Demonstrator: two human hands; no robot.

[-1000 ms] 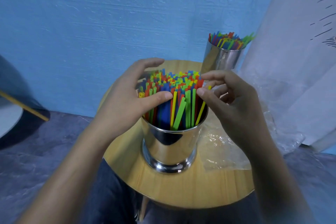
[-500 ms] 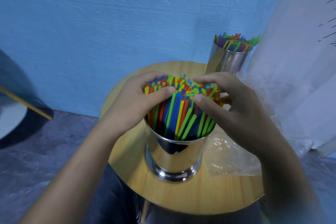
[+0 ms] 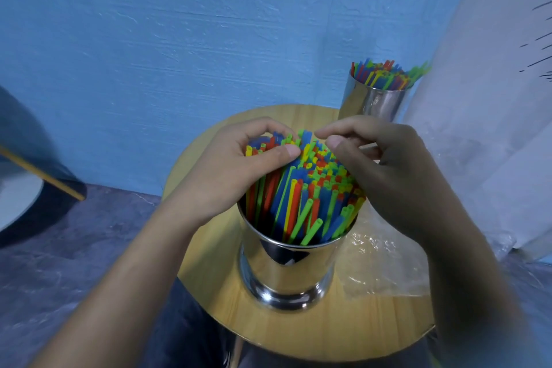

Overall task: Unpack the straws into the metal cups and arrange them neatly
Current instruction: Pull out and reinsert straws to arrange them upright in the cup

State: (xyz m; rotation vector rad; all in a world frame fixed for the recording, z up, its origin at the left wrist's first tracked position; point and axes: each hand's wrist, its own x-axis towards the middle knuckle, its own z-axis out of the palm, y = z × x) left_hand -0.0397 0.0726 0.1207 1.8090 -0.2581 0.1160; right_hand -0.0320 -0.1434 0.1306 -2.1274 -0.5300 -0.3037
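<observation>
A round pale-wood bench (image 3: 209,293) carries everything. On its right side lies a crumpled clear plastic wrapper (image 3: 379,266), apparently emptied. The near shiny steel cup (image 3: 286,272) is packed with bright multicoloured plastic straws (image 3: 301,197), which lean and fan unevenly. A second steel cup (image 3: 370,101) at the far edge holds another straw bunch (image 3: 385,75). The left hand (image 3: 227,176) and right hand (image 3: 388,176) each curl a grip round the near straws' tops. Unpacking looks finished; straightening remains.
</observation>
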